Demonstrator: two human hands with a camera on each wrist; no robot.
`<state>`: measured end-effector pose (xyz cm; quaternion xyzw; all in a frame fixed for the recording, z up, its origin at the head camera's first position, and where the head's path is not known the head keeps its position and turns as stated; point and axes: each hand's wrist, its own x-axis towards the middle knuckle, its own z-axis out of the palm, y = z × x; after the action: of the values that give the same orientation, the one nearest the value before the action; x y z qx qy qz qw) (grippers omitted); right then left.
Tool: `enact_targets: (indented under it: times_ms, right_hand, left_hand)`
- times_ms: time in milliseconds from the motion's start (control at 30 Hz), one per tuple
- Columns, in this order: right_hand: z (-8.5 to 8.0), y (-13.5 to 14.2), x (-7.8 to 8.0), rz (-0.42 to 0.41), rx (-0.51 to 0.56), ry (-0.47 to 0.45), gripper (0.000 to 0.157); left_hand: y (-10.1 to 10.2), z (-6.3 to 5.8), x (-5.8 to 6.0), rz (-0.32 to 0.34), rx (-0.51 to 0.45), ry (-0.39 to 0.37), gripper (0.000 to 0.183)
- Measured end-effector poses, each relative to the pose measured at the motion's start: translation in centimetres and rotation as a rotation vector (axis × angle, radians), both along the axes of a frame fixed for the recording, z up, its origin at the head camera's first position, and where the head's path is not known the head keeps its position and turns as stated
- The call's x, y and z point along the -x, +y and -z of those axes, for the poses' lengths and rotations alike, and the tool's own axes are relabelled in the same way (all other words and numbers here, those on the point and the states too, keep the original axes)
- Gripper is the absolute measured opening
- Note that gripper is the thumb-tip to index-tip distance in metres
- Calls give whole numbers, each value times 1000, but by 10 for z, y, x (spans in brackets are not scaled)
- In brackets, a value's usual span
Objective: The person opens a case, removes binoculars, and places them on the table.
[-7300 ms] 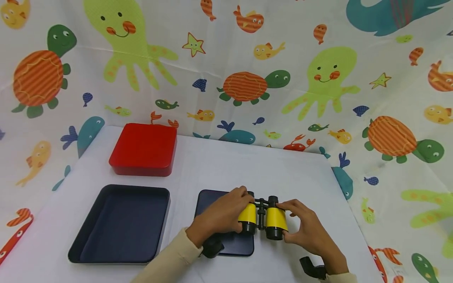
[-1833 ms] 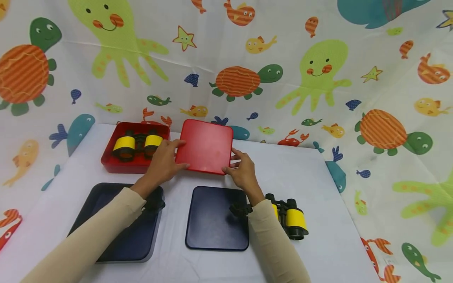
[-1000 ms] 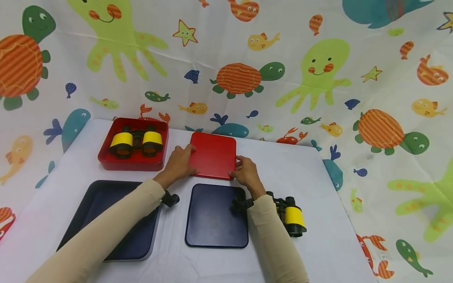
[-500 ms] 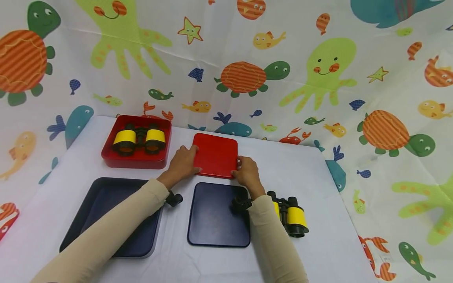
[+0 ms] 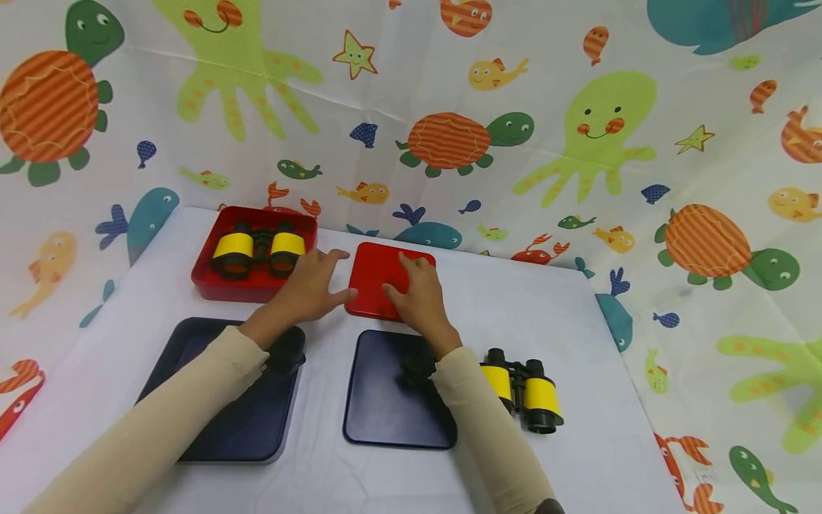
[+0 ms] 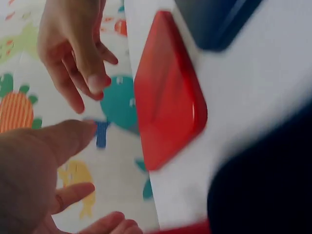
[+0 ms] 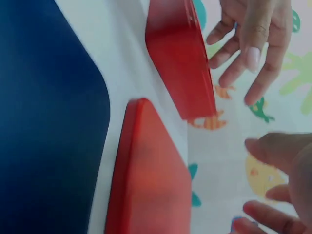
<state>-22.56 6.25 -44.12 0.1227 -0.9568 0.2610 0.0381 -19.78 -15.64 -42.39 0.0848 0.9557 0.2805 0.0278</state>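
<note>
Left hand (image 5: 308, 285) in the head view hovers, fingers spread and holding nothing, between the red box (image 5: 212, 280) at upper left and the red lid (image 5: 372, 275) at centre; right hand (image 5: 417, 300) lies above the lid, fingers relaxed, gripping nothing. Two binoculars: one pair in the red box (image 5: 260, 250), one pair on the bench (image 5: 523, 389) at lower right. Two dark blue pieces: a tray (image 5: 212, 428) at lower left, a flat lid (image 5: 385, 407) beside it. Bare bench (image 5: 514, 307) lies right of the red lid.

Left wrist view: red lid (image 6: 165, 105) flat at centre, both hands off it, fingers apart.

Right wrist view: red lid (image 7: 146, 180) bottom centre, red box (image 7: 183, 63) above it, a strip of bench between
</note>
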Motion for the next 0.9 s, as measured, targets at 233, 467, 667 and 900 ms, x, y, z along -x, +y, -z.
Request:
enact_targets:
  times_ms: [233, 467, 667, 900]
  right_hand:
    - [-8, -40, 14, -212, 34, 20, 81]
    - [-10, -83, 35, -407, 165, -114, 82]
    - [-15, -112, 57, -457, 127, -166, 82]
    - [-11, -126, 72, -442, 80, -211, 78]
  left_hand:
    - [-71, -22, 7, -19, -59, 1, 74]
    - [-146, -30, 26, -56, -21, -73, 82]
    - [-176, -34, 38, -8, 155, -80, 85]
    - [-183, -21, 47, -6, 209, -140, 85]
